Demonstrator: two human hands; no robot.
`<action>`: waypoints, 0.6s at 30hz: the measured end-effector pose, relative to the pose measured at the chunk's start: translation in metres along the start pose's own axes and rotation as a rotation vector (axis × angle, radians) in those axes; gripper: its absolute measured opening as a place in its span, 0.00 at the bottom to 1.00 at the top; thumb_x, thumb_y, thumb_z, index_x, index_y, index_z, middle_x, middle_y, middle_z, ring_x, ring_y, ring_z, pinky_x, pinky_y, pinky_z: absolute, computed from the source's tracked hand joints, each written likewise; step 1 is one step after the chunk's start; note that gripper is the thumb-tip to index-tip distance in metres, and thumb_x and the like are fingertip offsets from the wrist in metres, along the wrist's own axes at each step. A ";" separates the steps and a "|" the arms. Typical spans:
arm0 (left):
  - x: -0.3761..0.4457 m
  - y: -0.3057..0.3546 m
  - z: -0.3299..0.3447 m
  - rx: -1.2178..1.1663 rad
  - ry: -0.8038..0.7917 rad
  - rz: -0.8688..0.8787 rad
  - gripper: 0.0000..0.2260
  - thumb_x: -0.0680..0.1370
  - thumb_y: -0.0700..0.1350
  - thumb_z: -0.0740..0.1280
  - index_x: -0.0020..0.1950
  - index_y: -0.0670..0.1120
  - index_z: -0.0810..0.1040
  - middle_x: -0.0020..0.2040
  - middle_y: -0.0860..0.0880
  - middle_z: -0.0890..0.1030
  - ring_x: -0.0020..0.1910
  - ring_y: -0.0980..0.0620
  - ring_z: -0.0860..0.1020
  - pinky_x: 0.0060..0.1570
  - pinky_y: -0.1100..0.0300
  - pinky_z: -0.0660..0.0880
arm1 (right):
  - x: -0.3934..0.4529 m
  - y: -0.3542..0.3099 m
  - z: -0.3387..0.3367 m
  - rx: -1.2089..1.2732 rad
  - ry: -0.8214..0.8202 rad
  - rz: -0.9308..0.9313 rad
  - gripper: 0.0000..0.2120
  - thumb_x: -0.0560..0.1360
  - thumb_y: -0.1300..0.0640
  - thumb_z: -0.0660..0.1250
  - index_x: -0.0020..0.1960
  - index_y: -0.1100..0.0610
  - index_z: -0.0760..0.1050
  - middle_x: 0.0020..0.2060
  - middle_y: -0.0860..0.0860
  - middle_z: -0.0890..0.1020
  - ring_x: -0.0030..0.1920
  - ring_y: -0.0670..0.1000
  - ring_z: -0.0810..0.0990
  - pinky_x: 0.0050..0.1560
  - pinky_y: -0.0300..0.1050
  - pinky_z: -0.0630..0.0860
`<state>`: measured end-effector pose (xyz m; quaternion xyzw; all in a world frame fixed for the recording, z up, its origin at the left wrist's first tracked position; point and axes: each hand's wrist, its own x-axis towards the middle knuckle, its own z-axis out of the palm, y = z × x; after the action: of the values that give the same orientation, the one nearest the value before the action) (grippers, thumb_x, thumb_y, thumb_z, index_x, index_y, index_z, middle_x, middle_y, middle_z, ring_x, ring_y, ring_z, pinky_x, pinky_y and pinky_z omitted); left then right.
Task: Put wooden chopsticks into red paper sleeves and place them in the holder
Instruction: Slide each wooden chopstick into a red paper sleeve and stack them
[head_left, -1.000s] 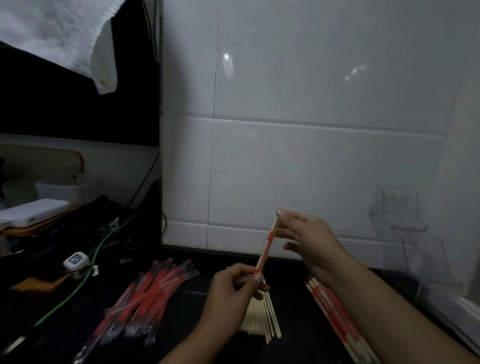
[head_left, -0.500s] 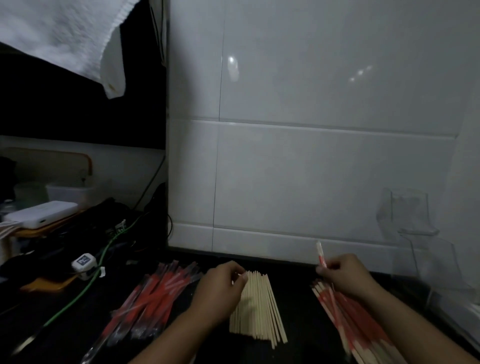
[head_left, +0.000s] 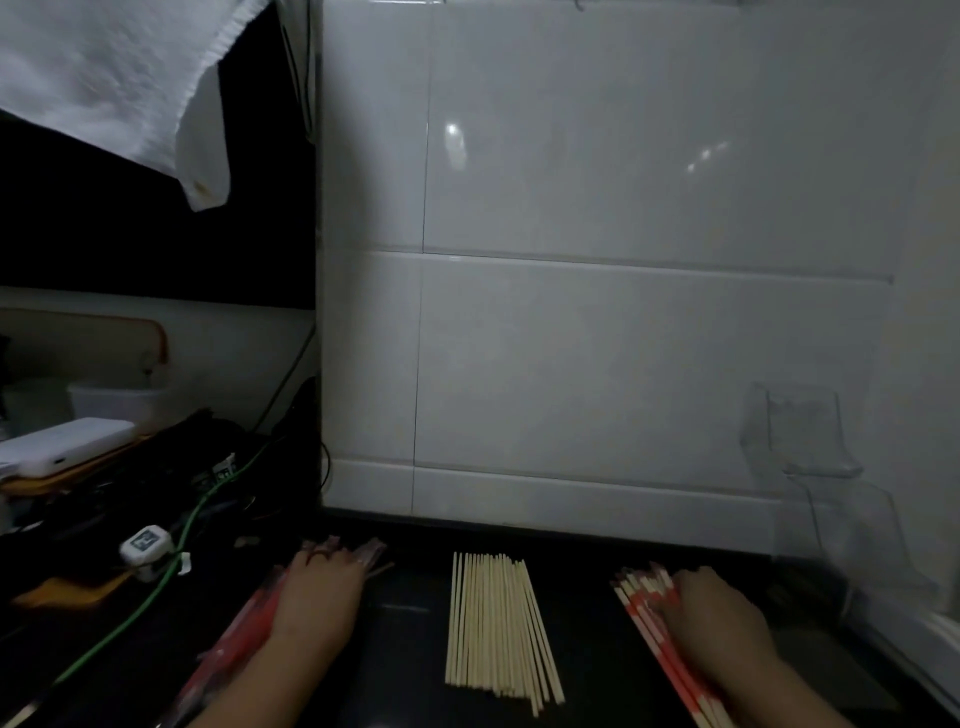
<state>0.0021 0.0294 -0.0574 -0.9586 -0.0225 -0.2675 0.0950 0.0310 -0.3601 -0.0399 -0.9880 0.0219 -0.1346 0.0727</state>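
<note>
Wooden chopsticks (head_left: 496, 631) lie bare in a loose fan on the dark surface (head_left: 405, 613) between your two hands, too closely packed to count; call it a couple of dozen. Your left hand (head_left: 319, 592) rests on the pile of red sleeves (head_left: 244, 629), its fingertips at the far ends of them, but the dim light and the back of the hand hide whether the fingers pinch one or only touch, so I cannot tell. Your right hand (head_left: 719, 613) lies on the stack of sleeved chopsticks (head_left: 654, 623); its fingers are hidden behind the knuckles, and again I cannot tell whether it grips any. Both piles run out of the bottom edge, so neither can be counted. One clear holder (head_left: 810, 441) stands against the tiled wall (head_left: 623, 312) at the right, faint and hard to trace, with nothing red showing in it. At the left one white towel (head_left: 104, 83), one green cable (head_left: 171, 577) and one white box (head_left: 67, 444) show in the gloom.

Half a second ago your left hand touched the bare chopsticks and your right hand held one sleeved chopstick upright above the stack; now the left has moved over to the sleeves and the right is down on the stack.
</note>
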 end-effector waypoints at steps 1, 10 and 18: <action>0.003 -0.001 0.006 -0.031 0.024 -0.015 0.30 0.37 0.41 0.82 0.38 0.45 0.86 0.31 0.44 0.83 0.27 0.43 0.81 0.29 0.56 0.77 | -0.004 -0.007 -0.004 -0.024 0.033 -0.039 0.16 0.80 0.42 0.56 0.57 0.49 0.74 0.52 0.49 0.74 0.51 0.51 0.79 0.45 0.45 0.72; 0.021 0.010 -0.024 -0.295 0.122 -0.128 0.10 0.67 0.48 0.78 0.32 0.49 0.79 0.31 0.50 0.81 0.31 0.46 0.80 0.34 0.56 0.72 | -0.051 -0.094 0.001 0.297 -0.192 -0.362 0.21 0.74 0.39 0.63 0.63 0.48 0.75 0.55 0.46 0.81 0.54 0.44 0.79 0.53 0.39 0.74; 0.021 0.063 -0.094 -1.615 0.048 -0.410 0.10 0.80 0.33 0.63 0.52 0.47 0.79 0.44 0.47 0.85 0.43 0.51 0.85 0.43 0.62 0.78 | -0.056 -0.121 0.006 0.175 -0.346 -0.297 0.18 0.77 0.51 0.61 0.62 0.59 0.74 0.59 0.55 0.76 0.59 0.53 0.77 0.56 0.41 0.72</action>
<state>-0.0219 -0.0507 0.0220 -0.7028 0.0042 -0.2336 -0.6719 -0.0188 -0.2362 -0.0424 -0.9787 -0.1480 0.0258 0.1402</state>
